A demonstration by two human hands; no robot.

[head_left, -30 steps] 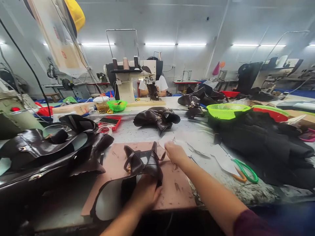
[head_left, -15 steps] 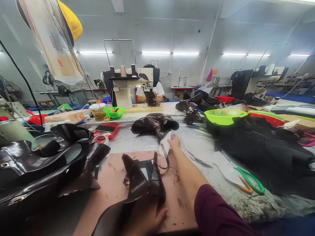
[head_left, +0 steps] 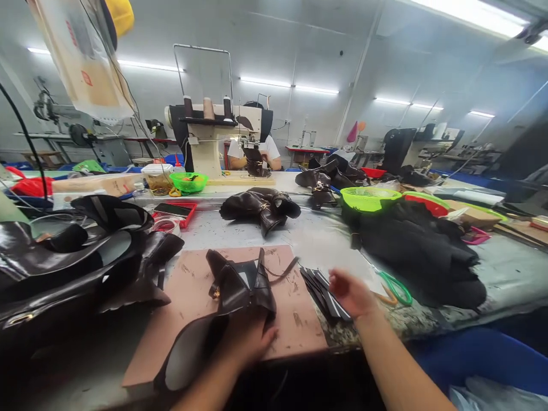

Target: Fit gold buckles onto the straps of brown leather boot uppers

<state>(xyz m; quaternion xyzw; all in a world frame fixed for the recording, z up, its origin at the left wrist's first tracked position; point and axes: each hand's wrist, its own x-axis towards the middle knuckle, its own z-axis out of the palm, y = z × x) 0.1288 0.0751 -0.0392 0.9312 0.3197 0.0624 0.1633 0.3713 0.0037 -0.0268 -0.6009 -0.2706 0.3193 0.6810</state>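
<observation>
Room: grey wall [head_left: 265, 28], lit by tube lights [head_left: 317, 89]; below it, a sewing machine [head_left: 209, 151] is set beyond the bench [head_left: 205, 228].
Left heap: glossy brown pieces [head_left: 143, 274] are piled beside the board.
Board [head_left: 302, 328]: laid flat, pink and scuffed; the brown upper [head_left: 235, 288] is set on it, its pale-lined flap spread toward the near edge.
Left hand [head_left: 248, 339]: partly covered by the upper, thumb showing; whether the hidden fingers are clamped on the leather cannot be told. The upper is best steadied from here, without the flap being creased.
Strap [head_left: 287, 272]: trailed off the upper's right side; best kept flat and untwisted.
Strips [head_left: 319, 290]: dark, white-lined, fanned just right of the board; best handled singly, so that neighbours are not dragged along.
Right hand [head_left: 351, 294]: held at the strips, well apart from the left, fingers bent and blurred; nothing is seen gripped, and contact cannot be told.
Scissors [head_left: 406, 289]: laid beyond the right hand; the forearm is best kept clear of them.
</observation>
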